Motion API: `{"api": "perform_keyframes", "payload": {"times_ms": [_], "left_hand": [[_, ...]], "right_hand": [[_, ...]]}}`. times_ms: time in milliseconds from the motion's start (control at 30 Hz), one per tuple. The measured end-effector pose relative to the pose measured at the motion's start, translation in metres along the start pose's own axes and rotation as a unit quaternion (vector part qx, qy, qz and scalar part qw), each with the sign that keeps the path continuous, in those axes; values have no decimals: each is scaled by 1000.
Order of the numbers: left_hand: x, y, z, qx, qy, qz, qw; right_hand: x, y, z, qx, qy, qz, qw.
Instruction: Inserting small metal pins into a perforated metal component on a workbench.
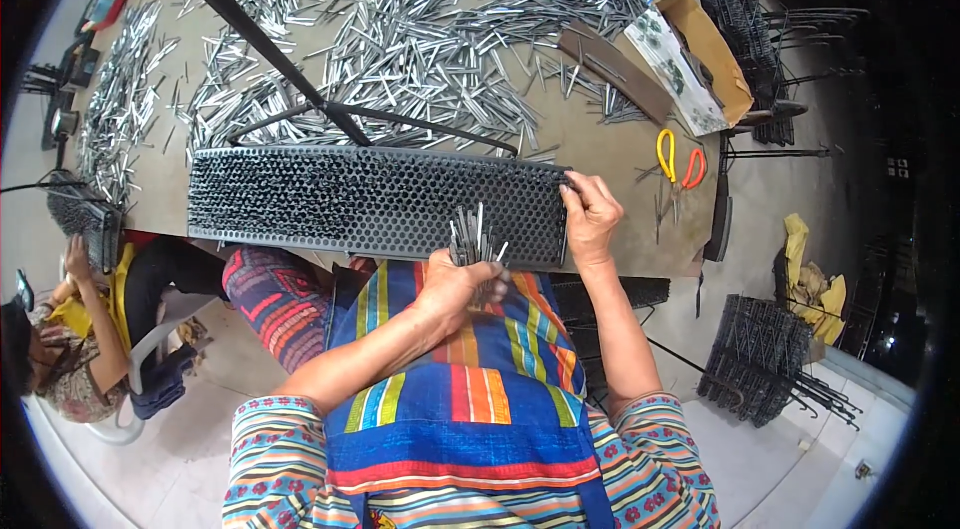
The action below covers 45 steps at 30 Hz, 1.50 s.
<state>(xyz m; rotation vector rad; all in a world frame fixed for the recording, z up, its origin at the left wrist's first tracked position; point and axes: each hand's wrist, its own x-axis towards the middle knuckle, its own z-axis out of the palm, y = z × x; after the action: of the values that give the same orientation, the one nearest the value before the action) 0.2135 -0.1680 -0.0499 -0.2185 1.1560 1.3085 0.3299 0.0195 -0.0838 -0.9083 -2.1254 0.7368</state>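
Observation:
A long black perforated rack full of round holes lies across my lap against the table edge. Dark pieces stick out of its holes on the left part, while the holes on the right look bare. My left hand is closed round a bundle of thin metal strips, their ends pointing up in front of the rack. At the rack's right end, my right hand has its fingers pinched together by the edge. Whether a strip is between those fingertips is too small to tell.
Loose metal strips cover much of the table. Scissors with yellow and red handles lie at the right, below an open cardboard box. A black bar slants over the table. Another person sits at the left.

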Motion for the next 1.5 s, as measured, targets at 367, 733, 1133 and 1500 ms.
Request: {"api": "perform_keyframes", "payload": {"times_ms": [367, 733, 1133, 1500], "left_hand": [[-3, 1, -5, -20, -7, 1, 1000], [-2, 1, -6, -18, -5, -5, 1000], [-4, 3, -3, -15, -3, 3, 1000], [-4, 0, -8, -51, -11, 9, 999]], "right_hand": [[7, 4, -5, -51, -38, -33, 997], [15, -2, -6, -93, -98, -59, 989], [-2, 14, 1, -31, -27, 24, 999], [3, 8, -7, -34, -43, 23, 998]]}}
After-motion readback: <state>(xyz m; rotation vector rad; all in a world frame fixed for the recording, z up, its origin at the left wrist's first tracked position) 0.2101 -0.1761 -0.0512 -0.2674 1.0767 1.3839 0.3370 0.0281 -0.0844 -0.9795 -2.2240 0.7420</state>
